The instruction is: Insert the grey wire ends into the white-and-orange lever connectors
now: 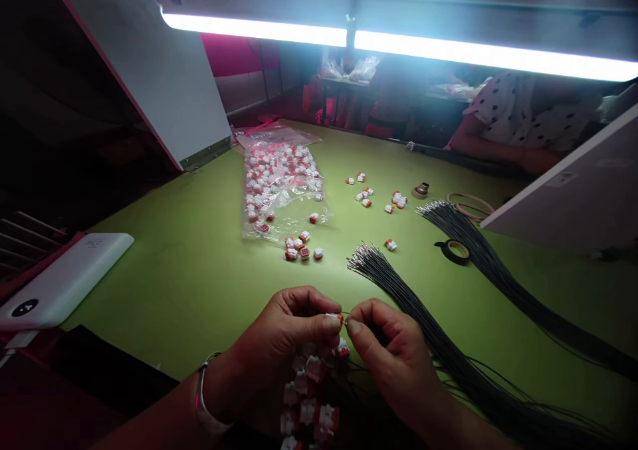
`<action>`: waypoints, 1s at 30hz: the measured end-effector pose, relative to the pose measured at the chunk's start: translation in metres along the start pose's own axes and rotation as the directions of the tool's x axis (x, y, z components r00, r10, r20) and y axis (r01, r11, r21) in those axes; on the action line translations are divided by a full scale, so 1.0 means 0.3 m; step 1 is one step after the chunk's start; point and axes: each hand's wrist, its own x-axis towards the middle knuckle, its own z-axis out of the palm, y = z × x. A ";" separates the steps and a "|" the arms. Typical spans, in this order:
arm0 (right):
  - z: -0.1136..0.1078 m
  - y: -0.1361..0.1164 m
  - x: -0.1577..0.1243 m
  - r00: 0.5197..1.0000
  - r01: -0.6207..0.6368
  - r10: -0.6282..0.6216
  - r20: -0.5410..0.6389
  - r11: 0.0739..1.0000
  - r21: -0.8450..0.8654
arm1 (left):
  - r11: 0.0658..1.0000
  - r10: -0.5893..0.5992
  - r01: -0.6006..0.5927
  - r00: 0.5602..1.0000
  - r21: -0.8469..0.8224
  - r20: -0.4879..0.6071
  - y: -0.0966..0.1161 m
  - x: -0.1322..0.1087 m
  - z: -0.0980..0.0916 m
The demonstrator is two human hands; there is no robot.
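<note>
My left hand pinches a small white and orange connector between thumb and fingers. Close beside it on the right, my right hand holds the metal tip of a thin wire at the connector's orange end. Below my left hand hangs a cluster of similar connectors, with dark wires near it. A bundle of black wires with bare metal tips lies to the right, passing behind my right hand. Several loose connectors rest on the green table beyond my hands.
A clear bag of connectors lies at the back. More loose connectors, a second wire bundle, black tape and a tan roll are to the right. A white power bank sits left. A person in a dotted shirt is across the table.
</note>
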 end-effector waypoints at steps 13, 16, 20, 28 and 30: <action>-0.012 0.009 -0.013 0.999 0.013 -0.010 0.045 0.998 -0.056 | 0.996 0.077 -0.079 0.996 0.044 0.048 -0.006 -0.008 0.005; -0.007 -0.002 -0.008 0.991 -0.106 0.099 0.095 0.992 0.071 | 0.991 0.115 -0.119 0.990 0.057 0.084 0.000 -0.014 0.005; -0.001 -0.002 -0.004 0.993 -0.091 0.086 0.077 0.994 0.061 | 0.997 0.066 -0.069 0.992 0.028 0.107 0.000 -0.013 0.002; -0.005 0.014 -0.002 0.998 -0.009 0.007 0.069 1.000 0.025 | 0.999 0.047 -0.048 0.998 0.023 0.028 0.000 -0.006 0.001; -0.002 0.020 -0.007 0.998 0.027 -0.026 0.051 1.000 -0.010 | 0.999 0.044 -0.045 0.998 0.021 0.035 -0.002 -0.007 0.000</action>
